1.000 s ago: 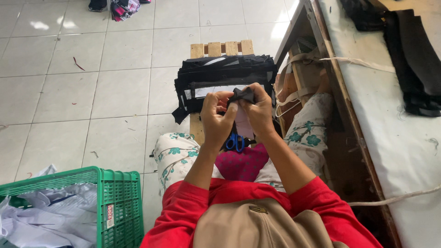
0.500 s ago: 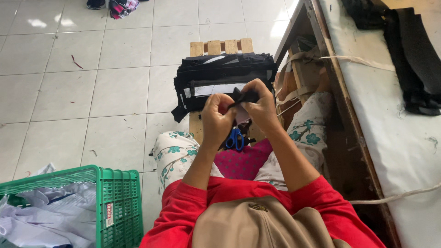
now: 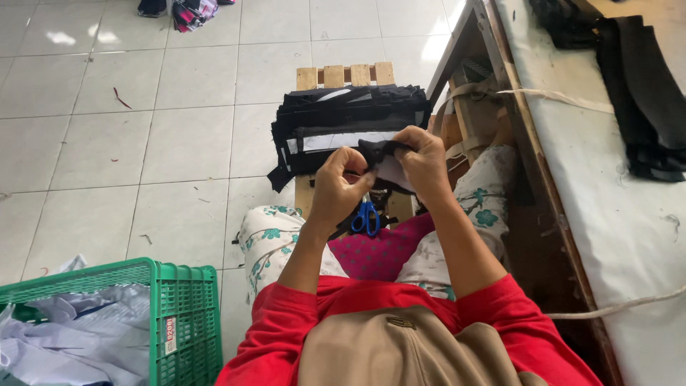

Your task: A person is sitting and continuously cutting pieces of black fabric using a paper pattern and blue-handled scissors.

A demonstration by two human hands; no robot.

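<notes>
Pinching a small black fabric piece (image 3: 382,151) between both sets of fingertips, the left hand (image 3: 341,187) and right hand (image 3: 423,163) meet just above the lap; the left thumb and forefinger curl round into a loop and close on the near end of the cloth, the right fingers are bunched tight over its far end, and a pale bit of lining or paper (image 3: 391,171) hangs below the right fingers, touching them; right under the hands sit blue-handled scissors (image 3: 367,216), blades hidden behind the left wrist, resting around the edge of a pink dotted cushion (image 3: 379,251) on floral-print knees; just beyond the fingers is a stack of black fabric pieces (image 3: 348,118) piled on a little wooden slat stool (image 3: 346,75), with a white strip showing in the stack; the floor (image 3: 186,143) is pale square tile with a few thread scraps; off to the right runs a wooden-framed table with a white padded top (image 3: 607,214) and more black cloth (image 3: 636,93) on it, cut off by the frame; bottom left there's a green plastic crate (image 3: 182,314) holding whitish-lilac fabric, only partly in view; what the black piece actually is, can't make out, too small and mostly covered by the fingers.
</notes>
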